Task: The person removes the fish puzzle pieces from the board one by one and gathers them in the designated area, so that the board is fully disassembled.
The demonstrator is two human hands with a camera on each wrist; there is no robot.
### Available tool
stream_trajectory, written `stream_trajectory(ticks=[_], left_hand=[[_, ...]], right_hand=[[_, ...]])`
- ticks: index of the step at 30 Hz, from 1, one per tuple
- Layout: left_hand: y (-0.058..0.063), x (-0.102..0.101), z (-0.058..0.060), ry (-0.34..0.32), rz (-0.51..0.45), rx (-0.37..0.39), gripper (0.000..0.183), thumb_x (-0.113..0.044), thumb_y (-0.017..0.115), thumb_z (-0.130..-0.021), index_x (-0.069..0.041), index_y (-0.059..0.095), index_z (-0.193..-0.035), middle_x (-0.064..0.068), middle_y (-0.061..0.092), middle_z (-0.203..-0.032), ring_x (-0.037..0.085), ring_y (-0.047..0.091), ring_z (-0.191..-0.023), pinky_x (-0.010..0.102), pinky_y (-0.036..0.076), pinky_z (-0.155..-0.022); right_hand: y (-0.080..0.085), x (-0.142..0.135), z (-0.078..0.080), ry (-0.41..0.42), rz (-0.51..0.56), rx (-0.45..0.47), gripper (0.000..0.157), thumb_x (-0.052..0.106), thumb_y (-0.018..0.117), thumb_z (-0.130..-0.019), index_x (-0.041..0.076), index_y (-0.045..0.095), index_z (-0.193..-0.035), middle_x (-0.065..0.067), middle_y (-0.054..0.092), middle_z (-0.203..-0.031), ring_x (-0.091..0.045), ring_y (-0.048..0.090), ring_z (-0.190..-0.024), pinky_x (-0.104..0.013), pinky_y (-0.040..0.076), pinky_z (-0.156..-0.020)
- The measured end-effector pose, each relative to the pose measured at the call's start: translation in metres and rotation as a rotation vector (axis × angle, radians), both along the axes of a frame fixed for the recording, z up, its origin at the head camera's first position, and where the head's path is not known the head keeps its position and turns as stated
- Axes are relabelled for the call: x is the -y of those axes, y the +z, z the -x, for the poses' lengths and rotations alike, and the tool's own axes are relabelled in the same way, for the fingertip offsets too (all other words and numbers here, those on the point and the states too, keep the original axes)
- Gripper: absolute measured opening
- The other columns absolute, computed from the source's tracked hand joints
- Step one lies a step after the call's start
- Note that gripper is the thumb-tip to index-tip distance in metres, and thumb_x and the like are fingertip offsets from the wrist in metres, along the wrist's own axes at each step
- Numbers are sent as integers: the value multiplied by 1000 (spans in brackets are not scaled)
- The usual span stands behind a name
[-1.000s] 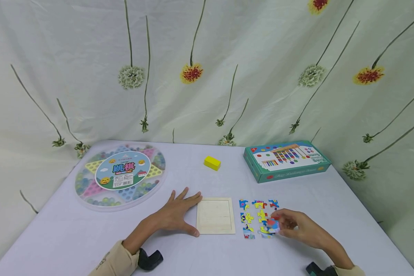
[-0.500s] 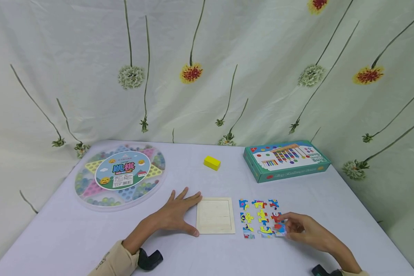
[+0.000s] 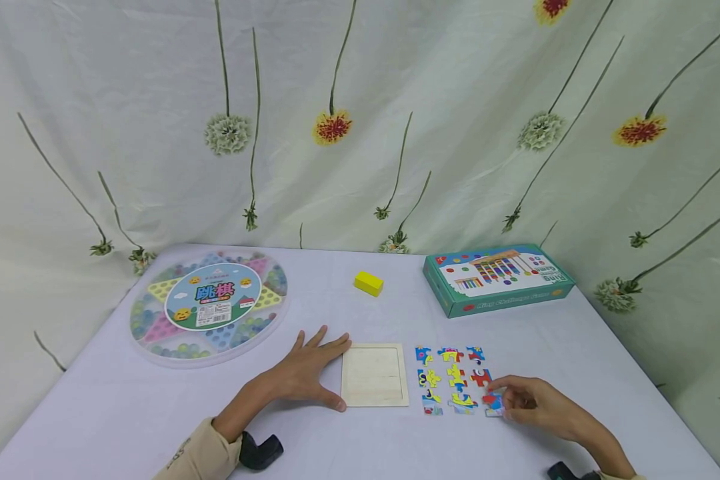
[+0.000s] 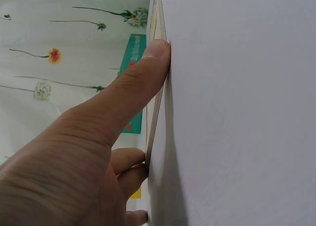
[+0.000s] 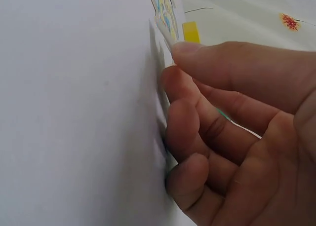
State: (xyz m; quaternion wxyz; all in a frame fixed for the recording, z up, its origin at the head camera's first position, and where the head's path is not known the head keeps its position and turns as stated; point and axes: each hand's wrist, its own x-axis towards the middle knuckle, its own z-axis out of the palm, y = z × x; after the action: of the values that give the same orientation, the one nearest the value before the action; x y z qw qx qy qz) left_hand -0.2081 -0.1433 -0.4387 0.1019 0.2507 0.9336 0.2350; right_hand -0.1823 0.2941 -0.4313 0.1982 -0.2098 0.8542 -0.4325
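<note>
My left hand (image 3: 305,373) lies with fingers spread at the left side of a square wooden puzzle tray (image 3: 375,375). In the left wrist view its thumb (image 4: 157,51) touches the tray's edge (image 4: 157,117), with the fingertips along the same side. To the tray's right, several jigsaw pieces lie in three columns, among them a yellow piece (image 3: 457,377) and a red one (image 3: 481,378). My right hand (image 3: 537,403) pinches the red-and-blue jigsaw piece (image 3: 493,404) at the lower right, low over the tablecloth. Its other fingers (image 5: 182,130) are curled, seen in the right wrist view.
A round Chinese checkers set (image 3: 213,300) with marbles stands at the back left. Toward the back lie a yellow block (image 3: 369,283) and a green game box (image 3: 498,280). A white cloth (image 3: 312,447) covers the table, and a flowered curtain (image 3: 456,167) hangs behind it.
My right hand has moved right with the red-and-blue jigsaw piece, away from the middle column, uncovering the red piece above it. The left hand and the tray have stayed put.
</note>
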Motion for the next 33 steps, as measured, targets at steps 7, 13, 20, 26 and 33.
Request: stream_trajectory(ticks=[7,13,20,26,33], left_hand=[[-2,0,1,-7,5,-4,109,-60,81,-61,-13,36,-148,0,29,-156,38,6,-147,64,-6,-112],[-2,1,2,-8,0,-13,109,-61,81,-60,-13,37,-148,1,29,-156,38,6,-146,64,-6,-112],[-2,1,1,-11,-9,-6,109,-59,82,-60,-12,37,-148,2,30,-156,39,6,-146,65,-5,-112],[-2,0,1,-11,-11,-7,109,-59,82,-60,-12,37,-148,2,30,-156,39,6,-146,65,-5,-111],[-1,0,1,-6,-8,-7,110,-60,82,-60,-11,38,-148,2,30,-156,39,6,-146,65,-5,-112]], right_hand=[[-2,-1,-1,28,10,-26,37,7,67,-87,-3,59,-122,0,57,-83,-7,51,-66,-19,43,-56],[-1,0,0,32,-12,-31,36,7,66,-88,-2,59,-122,2,57,-81,-5,50,-65,-18,43,-56],[0,3,-1,18,-58,-30,36,9,67,-87,-2,60,-121,2,56,-79,-3,48,-64,-18,41,-55],[1,5,-2,-4,-73,-31,35,10,68,-87,0,61,-120,2,55,-79,-4,48,-64,-19,40,-55],[0,5,-2,-9,-49,-28,34,10,68,-87,0,61,-118,2,54,-78,-3,48,-64,-19,41,-54]])
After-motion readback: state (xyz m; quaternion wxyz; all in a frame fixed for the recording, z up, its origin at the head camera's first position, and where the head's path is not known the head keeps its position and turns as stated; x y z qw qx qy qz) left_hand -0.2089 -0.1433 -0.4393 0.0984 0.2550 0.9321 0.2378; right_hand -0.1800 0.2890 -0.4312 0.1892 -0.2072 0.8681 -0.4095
